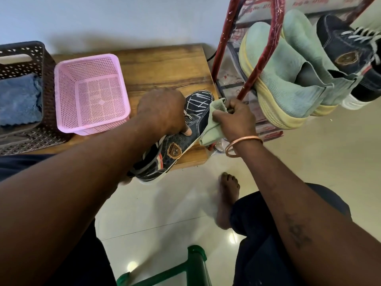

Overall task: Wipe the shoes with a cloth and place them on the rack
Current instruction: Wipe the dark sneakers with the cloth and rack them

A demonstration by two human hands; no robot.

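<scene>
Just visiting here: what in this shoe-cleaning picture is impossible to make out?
Head view only:
1. Opening and far side of the dark denim sneaker: covered by the left hand gripping it.
2. Middle of the light green cloth: bunched inside the right hand.
3. Red-framed shoe rack: cut off by top and right edges; wrapper lettering blurred.
4. Dark brown lattice basket: cut by the left edge.

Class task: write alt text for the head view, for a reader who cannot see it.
A person's left hand grips a dark sneaker over a wooden table while the right hand holds a green cloth against it. Beside them, a red rack holds two green shoes and another dark sneaker.
</scene>
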